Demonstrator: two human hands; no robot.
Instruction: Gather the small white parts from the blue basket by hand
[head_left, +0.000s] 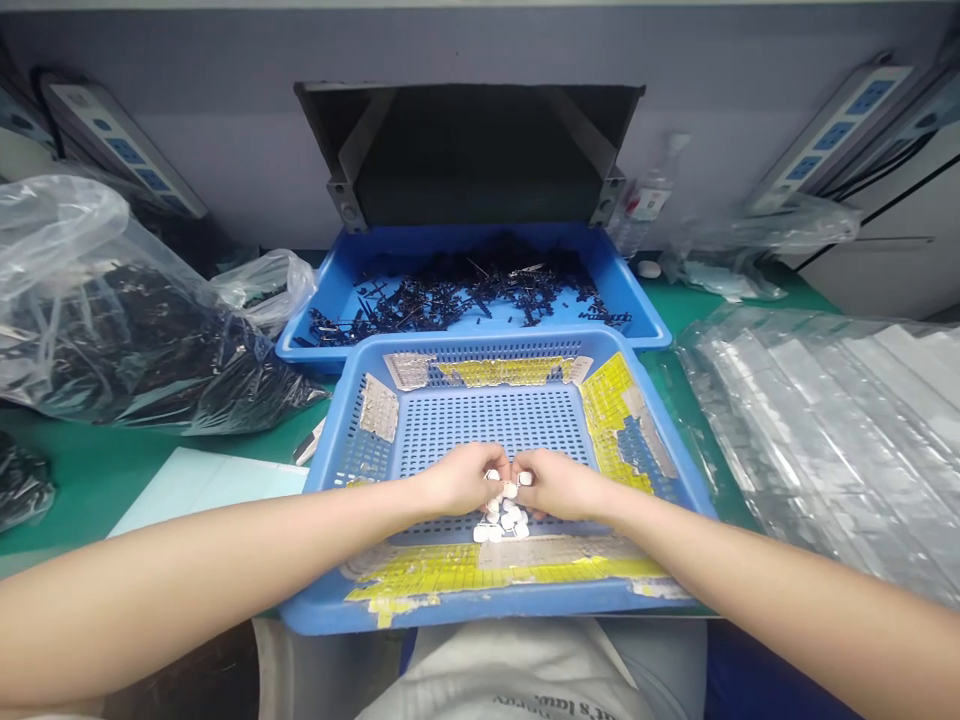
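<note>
Inside a blue perforated plastic basket, my left hand and my right hand meet close together over the near part of its floor. Each hand has its fingers curled around small white rounded pieces, which show between the fingertips. Below the hands, a little pile of the same white pieces lies on the basket floor. Exactly what the pieces are is too small to tell. Torn yellow and whitish tape covers parts of the basket's walls.
Behind the basket stands a blue tray of small black plastic parts. A clear bag of dark parts sits left, beside pale paper. Plastic-wrapped clear trays lie right. A bottle stands at the back.
</note>
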